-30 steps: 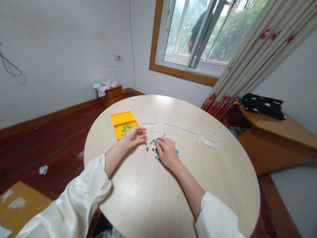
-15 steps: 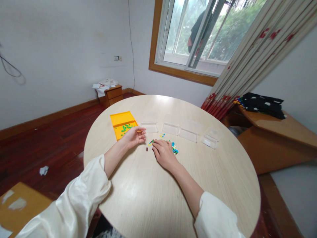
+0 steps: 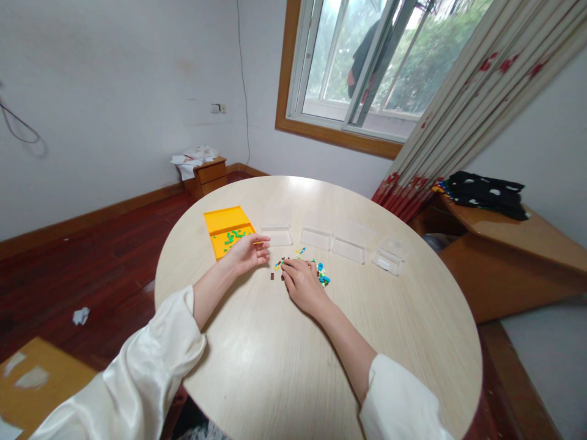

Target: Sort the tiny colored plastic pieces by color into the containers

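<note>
A loose pile of small building bricks [image 3: 323, 280], in blue, green, yellow, white and dark brown, lies mid-table. Over its left part rests my right hand [image 3: 301, 282], palm down, with bent fingertips close together among the bricks; what they pinch, if anything, is hidden. One dark brown brick [image 3: 272, 276] lies apart on the left. My left hand [image 3: 251, 253] is turned palm inward beside the pile, fingers loosely curled and apart, with nothing visible in it. Behind that hand stands an open yellow box [image 3: 228, 217] with several green bricks [image 3: 235, 236] inside.
Several clear plastic boxes [image 3: 316, 239] stand in a row behind the pile, the small one [image 3: 386, 263] at the right end. They sit on a round pale wooden table [image 3: 275, 360]. A side desk [image 3: 518, 256] with dark cloth is at the right, under the curtain.
The fingers of my right hand have shifted very slightly over the bricks. My left hand and the boxes have stayed where they were.
</note>
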The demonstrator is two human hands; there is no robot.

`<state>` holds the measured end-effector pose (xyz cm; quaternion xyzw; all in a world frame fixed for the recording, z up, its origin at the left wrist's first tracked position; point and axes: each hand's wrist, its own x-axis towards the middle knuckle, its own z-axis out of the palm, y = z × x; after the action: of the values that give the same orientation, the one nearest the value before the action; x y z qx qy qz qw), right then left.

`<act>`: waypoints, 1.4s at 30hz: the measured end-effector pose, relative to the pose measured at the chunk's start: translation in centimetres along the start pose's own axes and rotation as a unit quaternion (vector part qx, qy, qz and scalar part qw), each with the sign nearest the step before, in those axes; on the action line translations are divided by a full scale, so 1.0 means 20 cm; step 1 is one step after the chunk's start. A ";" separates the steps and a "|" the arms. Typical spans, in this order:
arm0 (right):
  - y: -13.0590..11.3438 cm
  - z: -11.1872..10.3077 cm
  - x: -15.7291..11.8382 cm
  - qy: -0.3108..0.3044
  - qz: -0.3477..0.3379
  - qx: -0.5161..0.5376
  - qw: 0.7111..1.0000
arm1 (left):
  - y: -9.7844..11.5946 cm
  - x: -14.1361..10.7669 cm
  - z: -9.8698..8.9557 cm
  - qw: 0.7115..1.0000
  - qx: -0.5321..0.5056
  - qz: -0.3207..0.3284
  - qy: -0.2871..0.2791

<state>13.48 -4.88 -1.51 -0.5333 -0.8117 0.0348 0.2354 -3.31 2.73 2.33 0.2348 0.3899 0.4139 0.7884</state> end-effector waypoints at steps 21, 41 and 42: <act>0.07 -0.15 0.00 0.177 0.002 0.021 0.984 | -0.01 -0.02 0.03 0.997 -0.063 -0.046 -0.012; 0.20 -0.05 -0.01 0.052 0.079 0.032 0.995 | 0.11 0.00 -0.05 0.950 -0.129 0.208 0.195; 0.20 -0.05 -0.01 0.052 0.082 0.029 0.995 | 0.11 -0.01 -0.05 0.951 -0.128 0.205 0.192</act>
<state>17.33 -3.52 -1.84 -0.5918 -0.7507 0.0496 0.2894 -5.14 3.83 3.31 0.1224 0.4212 0.6503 0.6203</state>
